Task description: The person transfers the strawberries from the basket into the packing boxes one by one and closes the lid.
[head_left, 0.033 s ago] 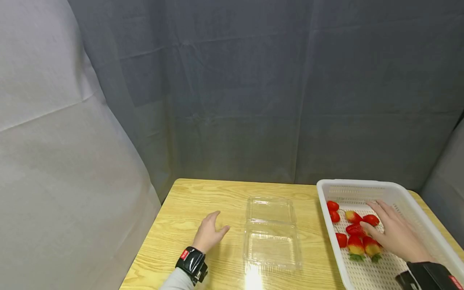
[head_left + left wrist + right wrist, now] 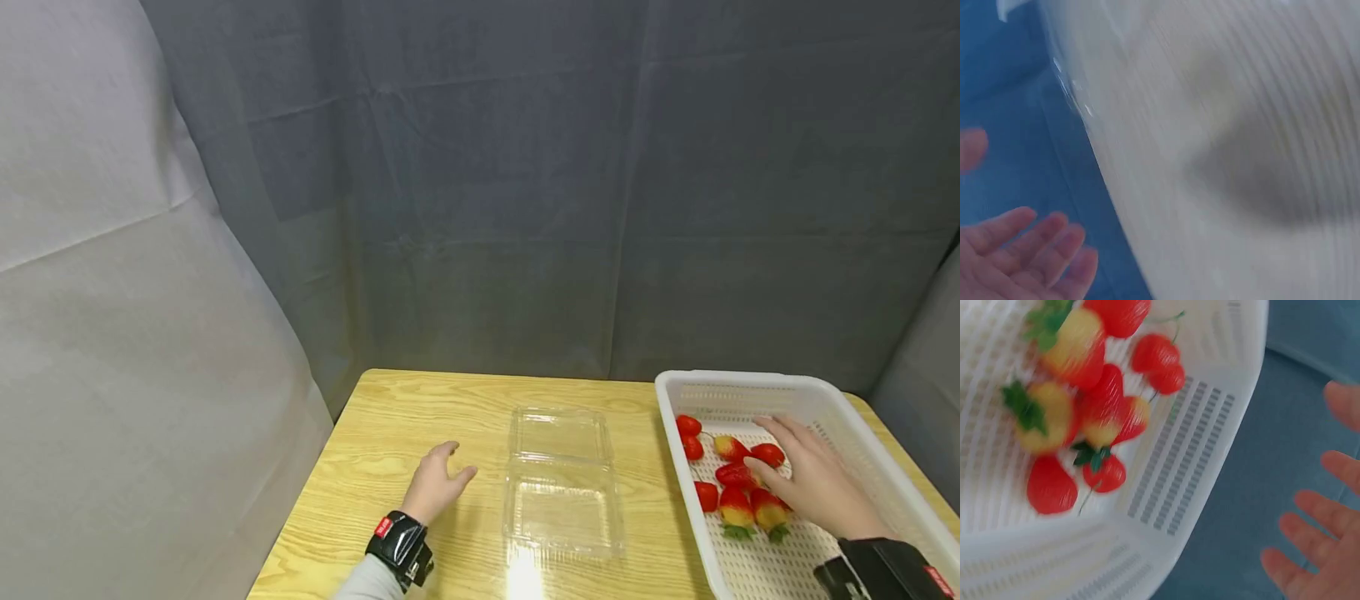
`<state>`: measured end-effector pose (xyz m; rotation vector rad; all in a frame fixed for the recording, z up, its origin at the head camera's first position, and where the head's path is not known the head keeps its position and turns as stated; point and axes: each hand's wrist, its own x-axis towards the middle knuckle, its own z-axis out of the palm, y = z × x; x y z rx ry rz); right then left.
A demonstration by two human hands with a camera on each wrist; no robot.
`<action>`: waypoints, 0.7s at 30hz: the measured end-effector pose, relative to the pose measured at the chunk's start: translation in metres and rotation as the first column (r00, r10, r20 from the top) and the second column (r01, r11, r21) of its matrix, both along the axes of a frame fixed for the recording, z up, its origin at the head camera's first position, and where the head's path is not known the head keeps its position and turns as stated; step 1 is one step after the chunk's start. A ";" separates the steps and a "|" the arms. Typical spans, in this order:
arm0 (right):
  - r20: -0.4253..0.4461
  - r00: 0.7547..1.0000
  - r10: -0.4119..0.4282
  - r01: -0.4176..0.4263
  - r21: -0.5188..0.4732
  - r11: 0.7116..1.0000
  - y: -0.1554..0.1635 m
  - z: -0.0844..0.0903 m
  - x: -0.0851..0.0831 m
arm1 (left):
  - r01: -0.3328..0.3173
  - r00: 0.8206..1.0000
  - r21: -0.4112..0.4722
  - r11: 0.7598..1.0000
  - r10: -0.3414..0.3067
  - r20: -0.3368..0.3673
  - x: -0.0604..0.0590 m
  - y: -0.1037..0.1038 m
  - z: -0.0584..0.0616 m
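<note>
The right hand [image 2: 813, 483], fingers spread, has barely shifted over the strawberries [image 2: 738, 492] in the basket [image 2: 862, 433]; left hand [image 2: 435, 483] still rests open on the counter [image 2: 390, 433], nothing gripped yet.

I see red strawberries [image 2: 737, 475], some with yellow parts and green leaves, in a white basket [image 2: 750, 385] with a pattern of small slots. The table [image 2: 390, 433] is light yellow wood with darker grain lines. The box [image 2: 562, 483] is clear. The curtain [image 2: 525, 208] is dark grey.
</note>
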<state>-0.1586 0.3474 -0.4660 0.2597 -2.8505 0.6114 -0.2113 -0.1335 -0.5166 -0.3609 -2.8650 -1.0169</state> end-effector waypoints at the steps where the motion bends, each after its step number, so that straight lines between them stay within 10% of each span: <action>1: 0.014 1.000 0.009 -0.009 -0.011 1.000 -0.003 0.001 -0.003 | 0.009 0.999 0.067 0.998 -0.011 0.039 0.002 0.003 0.000; 5: 0.131 0.990 0.060 -0.055 -0.039 0.998 -0.014 -0.004 -0.018 | 0.029 0.987 0.194 0.981 -0.059 0.149 0.011 0.017 -0.007; 12: 0.401 0.904 0.149 -0.126 -0.084 0.989 -0.028 -0.026 -0.040 | -0.018 0.969 0.279 0.960 -0.052 0.240 0.025 0.035 -0.029; 21: 0.386 0.917 0.105 -0.100 -0.033 0.994 -0.038 -0.057 -0.050 | -0.111 0.962 0.438 0.892 -0.015 0.273 0.032 0.049 -0.038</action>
